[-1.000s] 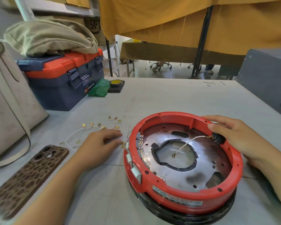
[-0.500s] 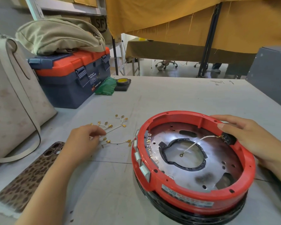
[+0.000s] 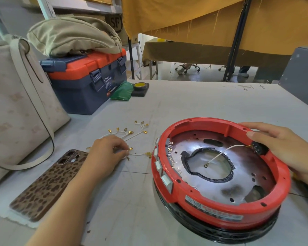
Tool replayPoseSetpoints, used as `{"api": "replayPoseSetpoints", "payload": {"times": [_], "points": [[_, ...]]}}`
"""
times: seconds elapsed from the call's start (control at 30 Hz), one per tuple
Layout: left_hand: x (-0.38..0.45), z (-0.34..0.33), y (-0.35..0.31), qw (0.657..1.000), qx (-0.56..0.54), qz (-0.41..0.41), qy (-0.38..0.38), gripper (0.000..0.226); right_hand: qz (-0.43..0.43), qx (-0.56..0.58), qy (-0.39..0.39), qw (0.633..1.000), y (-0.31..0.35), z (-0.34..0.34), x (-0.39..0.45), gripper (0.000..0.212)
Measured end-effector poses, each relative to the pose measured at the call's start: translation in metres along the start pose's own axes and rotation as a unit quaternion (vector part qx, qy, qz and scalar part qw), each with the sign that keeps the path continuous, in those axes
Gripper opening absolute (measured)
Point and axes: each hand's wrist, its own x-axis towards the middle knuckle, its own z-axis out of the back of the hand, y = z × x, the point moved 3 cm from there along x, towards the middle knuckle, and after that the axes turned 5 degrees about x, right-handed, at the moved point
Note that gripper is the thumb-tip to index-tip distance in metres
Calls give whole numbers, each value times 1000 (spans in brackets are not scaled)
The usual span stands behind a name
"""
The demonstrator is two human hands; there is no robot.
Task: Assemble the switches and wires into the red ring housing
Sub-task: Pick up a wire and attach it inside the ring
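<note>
Leftward, phone (image 3: 48,183) parked clear of the work. Left hand (image 3: 105,153) pinches a short white wire (image 3: 140,154) with brass terminals, picked from the loose wire bundle (image 3: 130,130) on the table (image 3: 194,102). Red ring housing (image 3: 220,176) sits right; right hand (image 3: 281,148) lies open over its far rim, likely steadying it beside the black switch (image 3: 259,148).
</note>
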Motion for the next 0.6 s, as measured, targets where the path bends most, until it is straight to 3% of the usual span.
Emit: {"api": "replayPoseSetpoints", "payload": {"times": [0.27, 0.5, 0.6], "points": [[3, 3, 0, 995, 9, 8, -96, 6, 6, 12, 0, 1000, -8, 3, 5, 27], [5, 1, -14, 996, 18, -19, -83, 14, 16, 12, 0, 1000, -13, 5, 9, 26], [11, 0, -27, 998, 31, -51, -4, 11, 17, 14, -1, 1000, -15, 6, 10, 26]]}}
